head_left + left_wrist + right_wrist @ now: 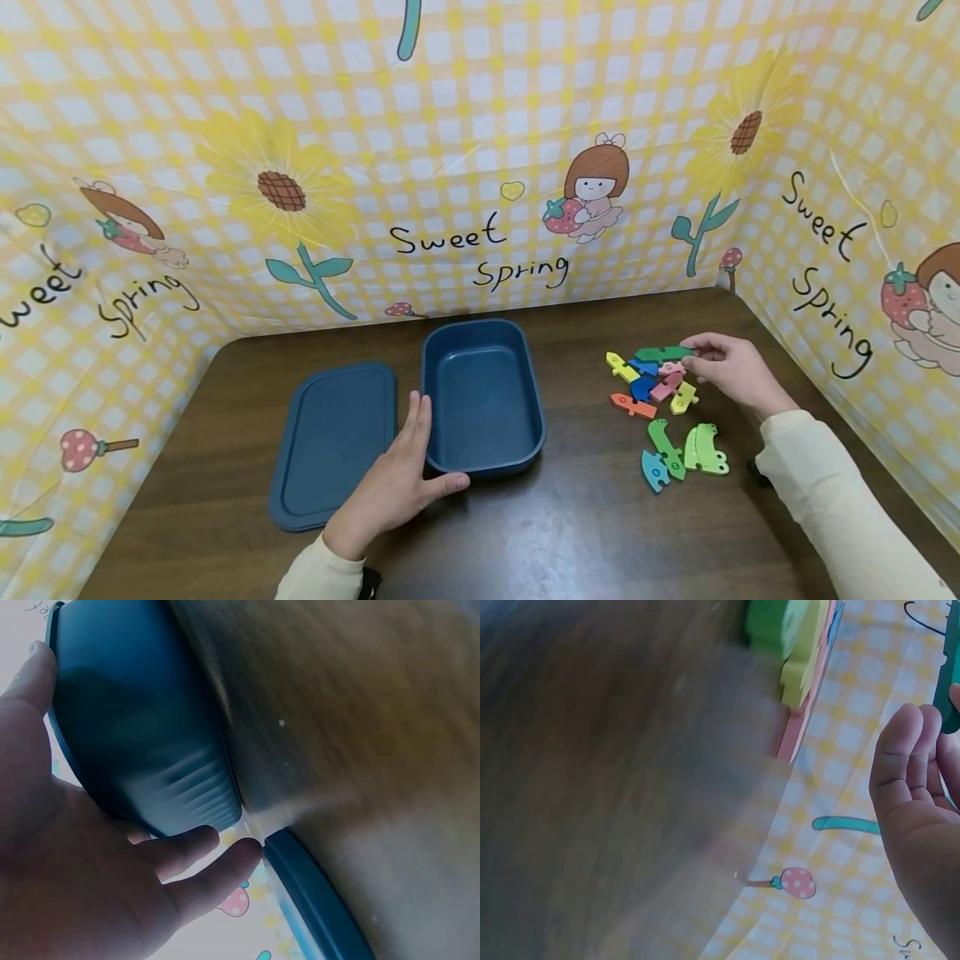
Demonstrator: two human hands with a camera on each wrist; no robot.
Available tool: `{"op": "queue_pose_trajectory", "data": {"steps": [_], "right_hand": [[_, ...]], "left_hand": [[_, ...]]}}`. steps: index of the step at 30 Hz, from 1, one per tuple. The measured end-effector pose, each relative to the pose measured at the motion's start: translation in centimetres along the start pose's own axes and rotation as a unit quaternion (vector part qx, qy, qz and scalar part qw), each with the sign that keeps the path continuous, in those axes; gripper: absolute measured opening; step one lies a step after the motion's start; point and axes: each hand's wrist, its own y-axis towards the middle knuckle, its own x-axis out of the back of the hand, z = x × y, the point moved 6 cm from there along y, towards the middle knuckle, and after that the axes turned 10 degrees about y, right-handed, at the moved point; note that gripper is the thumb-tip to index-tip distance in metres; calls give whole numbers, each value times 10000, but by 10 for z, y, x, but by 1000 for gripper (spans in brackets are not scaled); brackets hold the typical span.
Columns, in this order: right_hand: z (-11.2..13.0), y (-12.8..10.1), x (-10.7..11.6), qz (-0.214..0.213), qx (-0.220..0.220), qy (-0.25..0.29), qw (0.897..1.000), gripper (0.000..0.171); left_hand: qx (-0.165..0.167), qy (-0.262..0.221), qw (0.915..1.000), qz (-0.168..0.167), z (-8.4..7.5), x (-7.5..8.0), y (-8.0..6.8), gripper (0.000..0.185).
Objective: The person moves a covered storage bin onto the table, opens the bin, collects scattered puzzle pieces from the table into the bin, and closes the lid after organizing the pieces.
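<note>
Near the far right corner of the brown wooden counter (585, 533), the right hand (738, 375) pinches in its grip a long, flat, dark green piece (660, 354). The left hand (397, 487), its grip spread wide, touches the dark blue, rectangular plastic box (487, 408), near the counter's far edge.

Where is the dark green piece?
Head view: the dark green piece is right of the blue box, pinched by the right hand near the pink pieces.
</note>
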Motion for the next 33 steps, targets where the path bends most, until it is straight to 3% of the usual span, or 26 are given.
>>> {"op": "queue_pose_trajectory", "data": {"steps": [33], "right_hand": [[54, 49, -94, 397, 396, 208, 9982, 25]], "left_hand": [[64, 70, 9999, -129, 0, 2, -1, 116]]}}
